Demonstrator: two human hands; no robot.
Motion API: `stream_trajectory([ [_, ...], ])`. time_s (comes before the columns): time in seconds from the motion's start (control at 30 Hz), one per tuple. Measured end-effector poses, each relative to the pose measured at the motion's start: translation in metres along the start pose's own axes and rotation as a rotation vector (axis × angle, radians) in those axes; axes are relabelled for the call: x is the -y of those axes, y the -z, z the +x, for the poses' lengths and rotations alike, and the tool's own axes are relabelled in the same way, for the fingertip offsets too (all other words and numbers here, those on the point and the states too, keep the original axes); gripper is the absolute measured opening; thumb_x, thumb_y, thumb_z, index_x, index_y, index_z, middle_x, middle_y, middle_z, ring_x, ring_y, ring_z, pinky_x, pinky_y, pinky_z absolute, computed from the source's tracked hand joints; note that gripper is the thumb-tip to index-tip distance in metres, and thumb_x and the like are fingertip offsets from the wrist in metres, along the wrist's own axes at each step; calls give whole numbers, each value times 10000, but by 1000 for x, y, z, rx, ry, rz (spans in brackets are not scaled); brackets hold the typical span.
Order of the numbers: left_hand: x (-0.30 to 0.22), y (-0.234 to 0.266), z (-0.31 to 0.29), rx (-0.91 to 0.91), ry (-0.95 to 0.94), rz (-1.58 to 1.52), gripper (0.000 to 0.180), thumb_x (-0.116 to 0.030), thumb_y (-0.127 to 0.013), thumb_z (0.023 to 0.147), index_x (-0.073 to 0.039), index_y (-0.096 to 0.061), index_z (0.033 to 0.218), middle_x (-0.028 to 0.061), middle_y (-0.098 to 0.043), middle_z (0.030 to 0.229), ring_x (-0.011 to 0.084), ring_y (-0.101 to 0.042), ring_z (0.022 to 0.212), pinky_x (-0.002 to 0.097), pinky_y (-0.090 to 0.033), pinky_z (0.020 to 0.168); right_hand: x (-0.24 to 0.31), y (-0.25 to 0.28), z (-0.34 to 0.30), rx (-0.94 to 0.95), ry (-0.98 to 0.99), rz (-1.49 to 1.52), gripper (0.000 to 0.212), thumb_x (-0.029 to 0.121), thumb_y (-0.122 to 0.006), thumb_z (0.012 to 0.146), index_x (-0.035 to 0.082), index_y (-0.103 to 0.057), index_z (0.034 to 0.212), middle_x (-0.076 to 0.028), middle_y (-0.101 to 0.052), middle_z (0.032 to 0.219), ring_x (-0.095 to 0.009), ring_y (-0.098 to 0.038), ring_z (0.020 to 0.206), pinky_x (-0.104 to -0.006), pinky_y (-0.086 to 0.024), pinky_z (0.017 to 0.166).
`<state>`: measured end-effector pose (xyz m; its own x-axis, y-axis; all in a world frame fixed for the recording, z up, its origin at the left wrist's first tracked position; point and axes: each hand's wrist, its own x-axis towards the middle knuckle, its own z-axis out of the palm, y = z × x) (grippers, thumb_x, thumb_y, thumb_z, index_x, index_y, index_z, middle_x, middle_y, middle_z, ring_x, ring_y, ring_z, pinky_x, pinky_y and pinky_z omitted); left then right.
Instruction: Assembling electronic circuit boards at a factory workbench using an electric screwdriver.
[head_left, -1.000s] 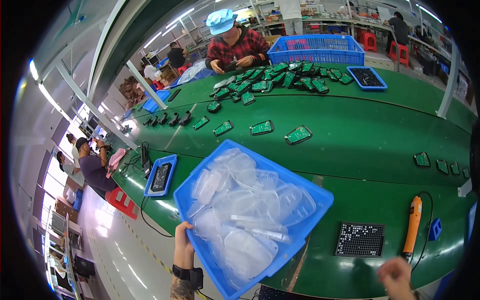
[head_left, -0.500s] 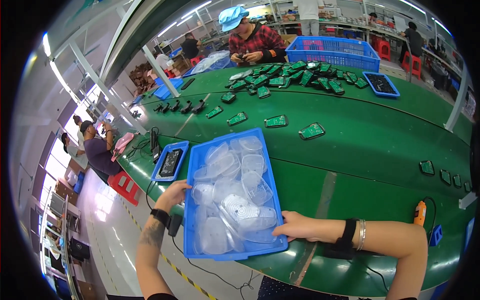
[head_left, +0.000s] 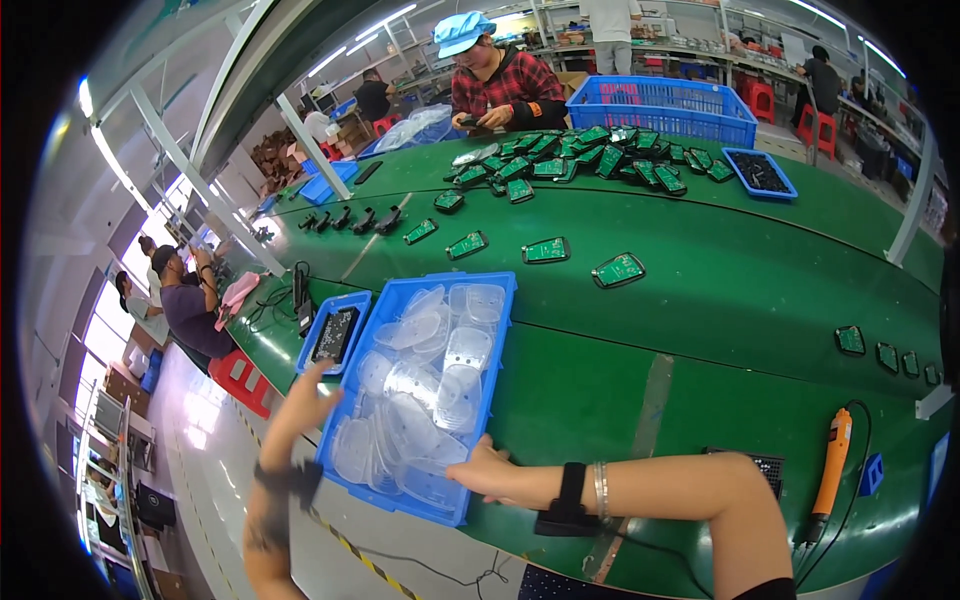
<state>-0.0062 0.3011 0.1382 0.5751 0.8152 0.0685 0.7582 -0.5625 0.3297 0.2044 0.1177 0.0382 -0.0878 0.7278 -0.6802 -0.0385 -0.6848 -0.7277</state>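
Observation:
A blue plastic tray [head_left: 508, 300] of clear plastic covers [head_left: 415, 380] lies tilted at the green table's near edge, its near left corner reaching past the edge. My right hand [head_left: 488, 472] grips its near right rim, the thumb over the edge. Smeared by motion, my left hand [head_left: 308, 402] is beside the tray's left wall with fingers apart; whether it touches the wall I cannot tell. Just beyond that hand sits a small blue tray [head_left: 362, 305] of black parts [head_left: 336, 334].
Green circuit boards in black casings [head_left: 545, 250] line the table, with a heap [head_left: 600, 155] farther back. At the right are an orange electric screwdriver [head_left: 832, 465] and a dark grid-like tray [head_left: 765, 470]. A co-worker [head_left: 500, 90] handles a part across the table, near a blue crate [head_left: 660, 105].
The tray of clear covers has shifted left and turned clockwise, its far end leaning right. My left hand has come off its rim; my right hand has moved left with it. The screwdriver and grid-like tray show more.

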Motion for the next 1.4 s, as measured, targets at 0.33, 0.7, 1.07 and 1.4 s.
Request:
stream_trajectory([
  [0.33, -143, -151, -156, -495, -93, -97, 150, -22, -672, 679, -45, -596, 807, 121, -579, 858, 293, -550, 829, 363, -427, 740, 35, 39, 51, -198, 216, 249, 746, 343, -654, 710, -33, -311, 1255, -190, -380, 1264, -289, -411, 1162, -428, -413, 903],
  [0.7, -81, -131, -172, -395, 101, -49, 143, 4, -633, 669, -39, -581, 795, 148, -528, 898, 325, -507, 863, 379, -400, 761, 64, 134, 45, -52, 643, -706, 580, 376, -662, 705, 21, -521, 1143, -213, -508, 1139, -322, -523, 1018, -432, -454, 841],
  [1.07, -174, -120, 51, -230, -295, -52, 393, -219, -610, 762, 30, -532, 1056, 256, -551, 1026, 399, -524, 970, 435, -425, 834, 42, 337, 57, -828, 407, -1146, 789, 571, -694, 610, 86, -498, 1201, -174, -415, 1278, -378, -375, 1180, -505, -378, 902],
  [1.4, 27, -73, 377, -115, -300, 696, 325, -373, -557, 790, -82, -639, 909, 138, -643, 869, 285, -619, 779, 395, -491, 646, 23, 244, 31, -1075, 943, -1485, 109, 129, -566, 699, 99, -637, 623, -92, -640, 669, -260, -640, 657, -392, -493, 524],
])
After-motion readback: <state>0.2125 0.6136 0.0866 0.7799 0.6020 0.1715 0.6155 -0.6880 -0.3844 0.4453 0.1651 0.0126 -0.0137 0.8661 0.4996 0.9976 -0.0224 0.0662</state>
